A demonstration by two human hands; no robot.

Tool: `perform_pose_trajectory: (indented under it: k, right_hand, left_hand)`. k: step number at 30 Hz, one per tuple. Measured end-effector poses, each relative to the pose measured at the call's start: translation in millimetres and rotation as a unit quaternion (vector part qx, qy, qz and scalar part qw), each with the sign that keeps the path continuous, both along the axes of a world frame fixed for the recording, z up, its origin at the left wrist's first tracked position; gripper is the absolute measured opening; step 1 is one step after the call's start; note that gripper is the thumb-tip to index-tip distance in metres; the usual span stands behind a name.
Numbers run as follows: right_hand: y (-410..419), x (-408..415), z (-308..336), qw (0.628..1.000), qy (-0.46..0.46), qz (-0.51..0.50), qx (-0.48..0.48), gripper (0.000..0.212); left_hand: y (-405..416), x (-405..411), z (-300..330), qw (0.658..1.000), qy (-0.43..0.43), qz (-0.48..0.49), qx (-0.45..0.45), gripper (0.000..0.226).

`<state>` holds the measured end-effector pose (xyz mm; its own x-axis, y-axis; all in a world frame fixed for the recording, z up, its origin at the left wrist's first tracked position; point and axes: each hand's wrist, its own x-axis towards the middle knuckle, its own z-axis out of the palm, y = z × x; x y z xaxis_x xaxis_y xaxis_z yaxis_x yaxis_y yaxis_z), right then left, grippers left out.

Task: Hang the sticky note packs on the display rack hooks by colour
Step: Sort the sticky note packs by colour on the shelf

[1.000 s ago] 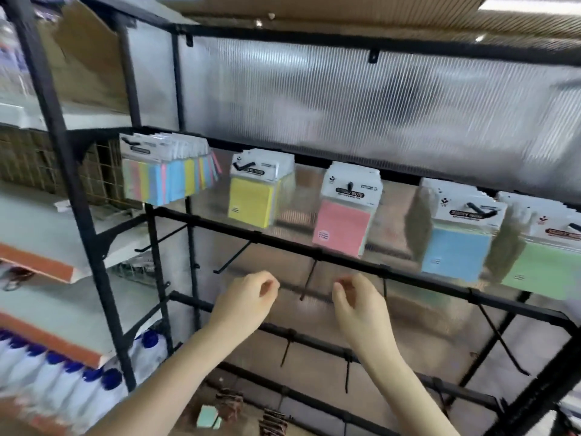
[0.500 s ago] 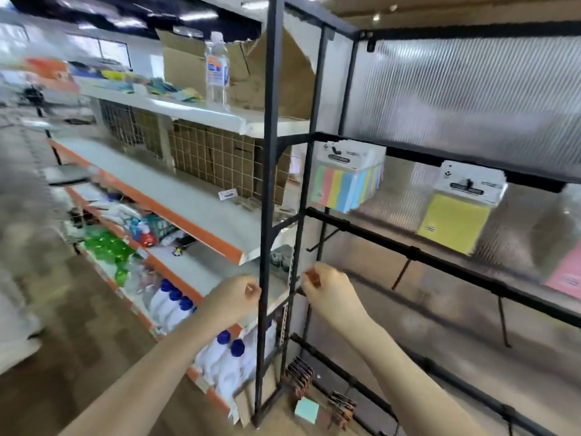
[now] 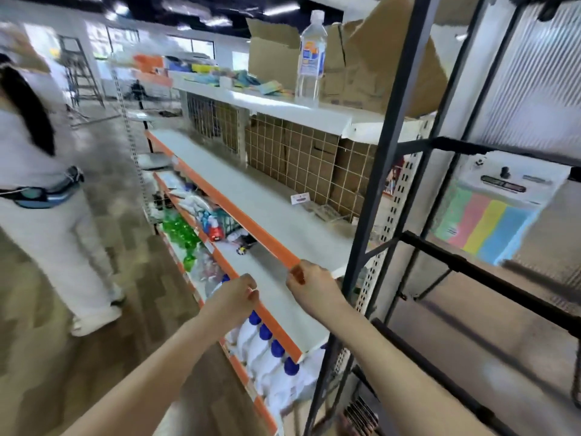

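Left of the black display rack (image 3: pixel 390 146) whose upper hook carries a multicolour sticky note pack (image 3: pixel 490 215), a cardboard box (image 3: pixel 361 42), contents hidden, tops the white shelf (image 3: pixel 267 105), while left hand (image 3: pixel 231 298) and right hand (image 3: pixel 314 286) curl, each grip empty.

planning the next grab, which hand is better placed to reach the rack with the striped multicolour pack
Right, probably. The right hand hangs beside the black rack post, nearer the multicolour pack. The left hand sits farther left, over the orange-edged shelf. Both hands have curled fingers and hold nothing.
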<state>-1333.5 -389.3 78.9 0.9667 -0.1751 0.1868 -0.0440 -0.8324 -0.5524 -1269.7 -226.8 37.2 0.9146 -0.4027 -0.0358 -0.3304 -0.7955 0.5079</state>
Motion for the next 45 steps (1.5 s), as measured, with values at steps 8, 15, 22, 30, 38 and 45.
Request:
perform_pose_trajectory:
  k: [8, 15, 22, 30, 38, 45]
  right_hand:
    - [-14, 138, -11, 0.999, 0.040, -0.010, 0.010, 0.024]
    - [-28, 217, -31, 0.997, 0.060, -0.041, 0.014, 0.023]
    - [-38, 258, -58, 0.993, 0.080, -0.087, 0.012, 0.024]
    - [-52, 321, -76, 0.983, 0.083, -0.160, 0.018, 0.026]
    - [-77, 384, -87, 0.964, 0.084, -0.249, -0.039, 0.040]
    - [-102, 407, -103, 0.919, 0.168, -0.332, -0.129, 0.054]
  left_hand:
    - [-15, 110, 15, 0.995, -0.039, 0.025, 0.091, 0.029]
    - [-27, 171, 9, 0.992, -0.057, 0.040, 0.102, 0.026]
    - [-47, 222, -3, 0.991, -0.091, 0.029, 0.089, 0.020]
    - [-72, 307, -19, 0.997, -0.049, -0.045, 0.039, 0.019]
    - [-76, 392, -30, 0.993, -0.045, -0.110, 0.014, 0.024]
    - [-94, 435, -34, 0.974, -0.037, -0.224, -0.025, 0.030]
